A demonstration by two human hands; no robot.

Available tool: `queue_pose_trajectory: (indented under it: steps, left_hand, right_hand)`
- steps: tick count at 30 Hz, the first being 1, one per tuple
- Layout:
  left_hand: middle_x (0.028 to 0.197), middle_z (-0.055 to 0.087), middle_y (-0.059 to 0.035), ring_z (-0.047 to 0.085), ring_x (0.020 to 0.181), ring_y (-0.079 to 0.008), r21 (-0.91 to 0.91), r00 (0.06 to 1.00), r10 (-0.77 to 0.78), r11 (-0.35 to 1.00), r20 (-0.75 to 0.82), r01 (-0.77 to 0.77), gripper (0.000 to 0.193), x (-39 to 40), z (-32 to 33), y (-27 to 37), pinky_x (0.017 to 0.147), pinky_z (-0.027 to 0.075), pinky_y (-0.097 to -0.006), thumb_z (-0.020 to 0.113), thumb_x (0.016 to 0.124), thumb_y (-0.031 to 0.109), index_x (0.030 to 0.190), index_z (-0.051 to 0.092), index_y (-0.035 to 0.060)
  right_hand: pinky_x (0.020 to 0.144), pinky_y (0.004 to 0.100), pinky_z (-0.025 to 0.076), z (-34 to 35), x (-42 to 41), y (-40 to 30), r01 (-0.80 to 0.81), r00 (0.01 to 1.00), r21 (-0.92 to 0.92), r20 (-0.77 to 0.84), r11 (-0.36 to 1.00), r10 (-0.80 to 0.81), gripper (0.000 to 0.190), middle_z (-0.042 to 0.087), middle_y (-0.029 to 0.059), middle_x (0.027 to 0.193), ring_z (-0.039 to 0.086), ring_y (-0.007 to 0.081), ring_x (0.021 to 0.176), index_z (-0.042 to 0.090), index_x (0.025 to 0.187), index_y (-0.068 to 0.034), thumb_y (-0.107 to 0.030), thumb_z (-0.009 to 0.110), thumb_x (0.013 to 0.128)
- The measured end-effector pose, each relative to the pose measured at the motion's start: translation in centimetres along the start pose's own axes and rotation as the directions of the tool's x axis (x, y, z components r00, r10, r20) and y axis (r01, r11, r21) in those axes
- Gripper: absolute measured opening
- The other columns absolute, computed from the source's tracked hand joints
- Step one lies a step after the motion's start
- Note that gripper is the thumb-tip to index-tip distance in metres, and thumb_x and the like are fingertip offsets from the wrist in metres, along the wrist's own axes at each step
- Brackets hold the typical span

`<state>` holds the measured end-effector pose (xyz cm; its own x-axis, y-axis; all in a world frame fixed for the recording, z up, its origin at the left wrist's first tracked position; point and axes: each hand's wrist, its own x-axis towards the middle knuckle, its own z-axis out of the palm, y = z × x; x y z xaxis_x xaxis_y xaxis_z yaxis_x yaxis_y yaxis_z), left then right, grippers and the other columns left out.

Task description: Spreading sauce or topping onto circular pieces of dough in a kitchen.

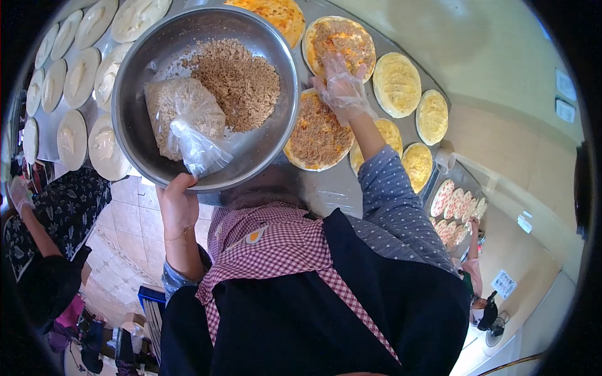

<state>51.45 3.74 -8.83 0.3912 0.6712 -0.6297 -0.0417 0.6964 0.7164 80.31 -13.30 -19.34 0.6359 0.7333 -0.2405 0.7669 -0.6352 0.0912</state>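
My left hand (pixel 178 207), bare, grips the near rim of a large steel bowl (pixel 127 89). Inside the bowl lie a heap of brown crumbly topping (pixel 240 84) and a knotted clear plastic bag (pixel 188 117) of a paler crumbly filling. My right hand (pixel 342 87), in a clear plastic glove, is spread over the lower edge of a round dough base (pixel 345 40) with orange sauce and brown crumbs; nothing is seen held in it. Just below, another round base (pixel 317 134) is covered with the same crumbs over orange sauce.
Several yellow-topped rounds (pixel 397 84) stand to the right on the steel table (pixel 331 188). Pale dough rounds with white cream (pixel 82 77) fill the left side. An orange-sauced round (pixel 273 16) is at the back. A person (pixel 37 235) works at far left, another (pixel 475 277) at far right.
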Motion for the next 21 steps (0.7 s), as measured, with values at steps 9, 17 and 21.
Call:
queue_pose_trajectory:
  steps: [9, 17, 21]
  left_hand:
    - [0.094, 0.05, -0.0076, 0.05, 0.081, -0.0177, 0.017, 0.998, -0.027, 0.999, 0.051, 0.027, 0.051, 0.0, -0.2, 0.2, 0.073, 0.041, -0.0307, 0.044, 0.063, -0.012, 0.113, 0.041, -0.0003]
    - [0.096, 0.049, -0.0078, 0.05, 0.084, -0.0191, -0.003, 1.0, -0.007, 1.0, 0.017, 0.007, 0.052, -0.1, -0.3, -0.3, 0.076, 0.041, -0.0308, 0.043, 0.063, -0.011, 0.114, 0.04, -0.0007]
    - [0.101, 0.048, -0.0088, 0.05, 0.087, -0.0203, 0.036, 0.999, 0.002, 0.999, 0.046, -0.004, 0.054, -0.1, 0.1, 0.0, 0.078, 0.04, -0.0312, 0.043, 0.063, -0.011, 0.116, 0.038, -0.0008]
  right_hand:
    - [0.099, 0.0602, 0.009, 0.3, -0.2, -0.6, 0.028, 0.998, -0.011, -0.059, 1.0, -0.028, 0.061, 0.026, 0.0074, 0.138, 0.021, 0.0206, 0.129, 0.025, 0.132, -0.007, -0.045, 0.035, 0.086]
    - [0.098, 0.0622, 0.009, 0.1, -1.7, -0.7, -0.03, 0.999, -0.044, -0.044, 0.999, 0.028, 0.061, 0.025, 0.0069, 0.139, 0.019, 0.0223, 0.13, 0.024, 0.133, -0.006, -0.045, 0.034, 0.087]
    - [0.097, 0.0629, 0.01, 0.3, -1.6, -0.5, -0.064, 0.998, -0.058, -0.022, 0.996, 0.062, 0.062, 0.025, 0.0072, 0.139, 0.019, 0.0229, 0.13, 0.025, 0.132, -0.005, -0.046, 0.034, 0.086]
